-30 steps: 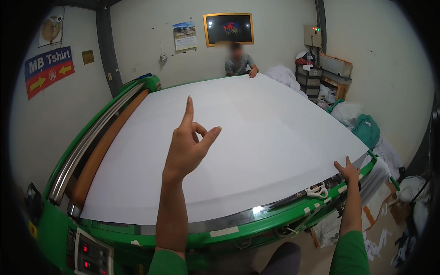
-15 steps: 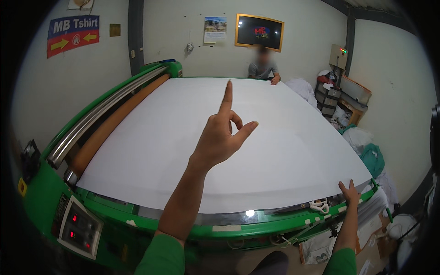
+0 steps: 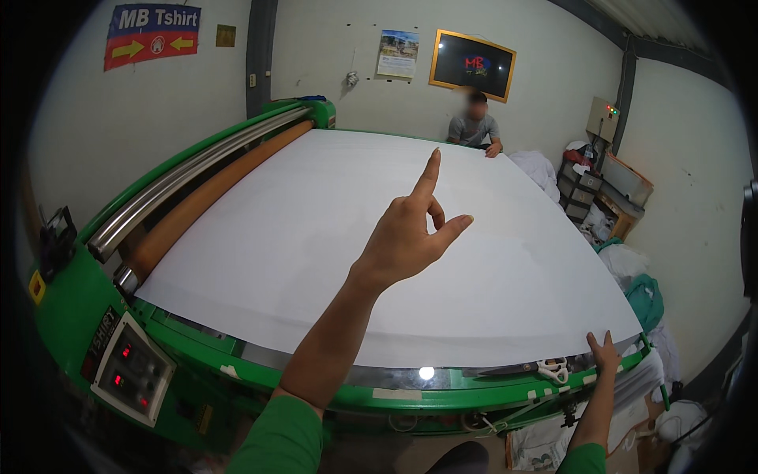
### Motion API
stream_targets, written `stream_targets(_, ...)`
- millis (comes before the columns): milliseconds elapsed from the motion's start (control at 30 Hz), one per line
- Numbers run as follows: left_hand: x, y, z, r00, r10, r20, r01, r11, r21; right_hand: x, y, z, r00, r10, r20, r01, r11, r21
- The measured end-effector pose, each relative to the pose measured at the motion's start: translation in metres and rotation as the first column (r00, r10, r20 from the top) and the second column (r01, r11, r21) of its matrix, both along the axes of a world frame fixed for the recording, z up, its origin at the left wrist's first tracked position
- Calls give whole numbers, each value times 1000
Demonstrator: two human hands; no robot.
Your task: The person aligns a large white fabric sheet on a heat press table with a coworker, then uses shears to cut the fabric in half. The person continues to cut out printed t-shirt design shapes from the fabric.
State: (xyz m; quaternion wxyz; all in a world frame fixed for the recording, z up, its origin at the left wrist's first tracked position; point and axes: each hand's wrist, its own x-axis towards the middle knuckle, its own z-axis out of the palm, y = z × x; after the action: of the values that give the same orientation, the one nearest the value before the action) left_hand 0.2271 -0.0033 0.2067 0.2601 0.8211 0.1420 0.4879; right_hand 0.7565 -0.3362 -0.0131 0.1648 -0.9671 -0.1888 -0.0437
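Note:
A wide white sheet (image 3: 268,237) lies across the bed of a green machine (image 3: 63,332). My left hand (image 3: 407,241) is raised over the sheet, forefinger stretched out and thumb apart, the other fingers curled, holding nothing. At the sheet's front right corner, my right hand (image 3: 602,351) rests on or against the edge with fingers spread; whether it grips it cannot be seen. Scissors with white handles (image 3: 553,371) lie on the front rail just left of that hand. Along the sheet's left side run a brown roller (image 3: 197,204) and steel bars (image 3: 166,201).
A person (image 3: 474,130) in grey leans at the far edge, one hand on the sheet. A control panel (image 3: 130,367) is at the front left. Drawers (image 3: 583,189), white bundles (image 3: 537,170) and a teal bag (image 3: 643,300) crowd the right side, by the wall.
The view has shifted, so the scene sits farther right in the picture. My raised left hand has moved rightward over the sheet, forefinger still out; my right hand remains at the corner.

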Motion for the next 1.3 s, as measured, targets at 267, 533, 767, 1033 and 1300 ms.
stream_targets(267, 0, -2, 1, 1000, 10, 23, -10, 1000, 18, -4, 2, 2, 1000, -1, -24, 1, 1000, 10)
stream_targets(533, 2, 0, -1, 996, 51, -71, -49, 998, 31, 1, -1, 0, 1000, -4, -15, 4, 1000, 8)
stream_targets(767, -3, -4, 4, 994, 63, -92, -61, 998, 24, -2, 1, 1, 1000, 0, -21, 0, 1000, 1)
stream_targets(1033, 4, -1, -2, 982, 180, -61, -176, 982, 60, 1, -1, 0, 1000, -10, -12, 10, 1000, -1)
stream_targets(1300, 7, 9, -9, 776, 628, 55, -624, 753, 208, 4, -2, -4, 1000, 8, 2, -8, 1000, 29)
